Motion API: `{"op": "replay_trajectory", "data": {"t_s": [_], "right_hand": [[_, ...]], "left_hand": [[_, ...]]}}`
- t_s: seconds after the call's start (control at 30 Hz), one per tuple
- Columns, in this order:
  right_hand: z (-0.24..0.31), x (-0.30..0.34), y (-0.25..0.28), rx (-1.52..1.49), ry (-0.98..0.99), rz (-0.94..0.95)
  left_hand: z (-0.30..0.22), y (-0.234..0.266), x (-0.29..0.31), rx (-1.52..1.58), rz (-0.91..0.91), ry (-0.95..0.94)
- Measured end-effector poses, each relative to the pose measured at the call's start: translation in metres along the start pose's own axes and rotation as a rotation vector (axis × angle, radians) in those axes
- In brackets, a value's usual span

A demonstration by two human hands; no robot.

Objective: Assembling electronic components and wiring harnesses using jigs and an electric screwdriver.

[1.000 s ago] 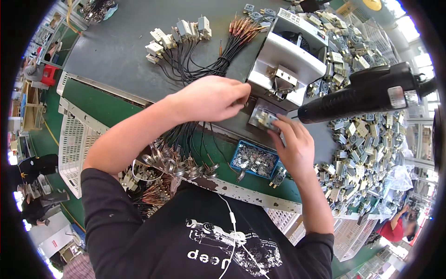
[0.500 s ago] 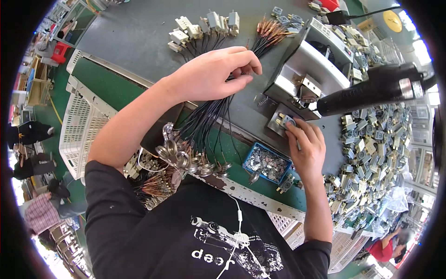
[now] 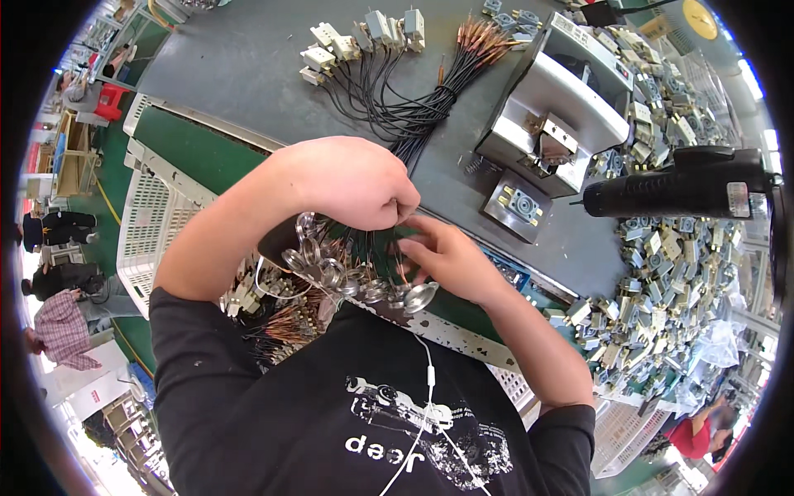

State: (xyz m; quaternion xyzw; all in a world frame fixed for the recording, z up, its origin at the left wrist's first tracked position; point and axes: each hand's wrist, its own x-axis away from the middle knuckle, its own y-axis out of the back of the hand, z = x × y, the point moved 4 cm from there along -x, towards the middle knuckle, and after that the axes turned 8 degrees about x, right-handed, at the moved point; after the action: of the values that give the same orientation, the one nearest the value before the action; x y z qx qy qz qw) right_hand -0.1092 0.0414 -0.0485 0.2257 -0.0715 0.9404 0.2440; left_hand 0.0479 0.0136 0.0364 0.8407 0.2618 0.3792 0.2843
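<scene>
My left hand point(image 3: 351, 183) is curled into a fist above the bundle of black cables point(image 3: 422, 116); whatever its fingers hold is hidden. My right hand point(image 3: 455, 260) meets it from the right, thumb and fingers bent around the cable strands, just above a round metal cap point(image 3: 418, 297). Several more shiny caps point(image 3: 332, 273) hang from the cable ends near my body. At the far end, the cables run into beige and grey plug housings point(image 3: 380, 29) and bare copper-coloured tips point(image 3: 482, 37). A grey plug part with brass pins point(image 3: 519, 204) sits on a metal block point(image 3: 506, 219), apart from both hands.
A black electric screwdriver point(image 3: 678, 188) points left over the right side, beside a metal stand point(image 3: 571, 99). Heaped plug housings point(image 3: 653, 281) cover the right edge. A blue tray point(image 3: 517, 277) is partly behind my right forearm. A white crate point(image 3: 153, 223) stands left.
My right hand has left the plug part on the metal block and come left to the cables. My left hand has moved nearer my body and curled tighter. The screwdriver has shifted slightly right.
</scene>
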Motion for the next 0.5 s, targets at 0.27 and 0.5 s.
{"op": "replay_trajectory", "data": {"t_s": [0.27,0.5], "right_hand": [[0.006,0.018,0.017,-0.334,-0.235,0.069],[0.005,0.029,0.028,-0.12,-0.07,0.038]], "left_hand": [[0.0,-0.001,0.008,0.079,0.038,-0.006],[-0.014,-0.01,0.007,0.014,0.026,0.032]]}}
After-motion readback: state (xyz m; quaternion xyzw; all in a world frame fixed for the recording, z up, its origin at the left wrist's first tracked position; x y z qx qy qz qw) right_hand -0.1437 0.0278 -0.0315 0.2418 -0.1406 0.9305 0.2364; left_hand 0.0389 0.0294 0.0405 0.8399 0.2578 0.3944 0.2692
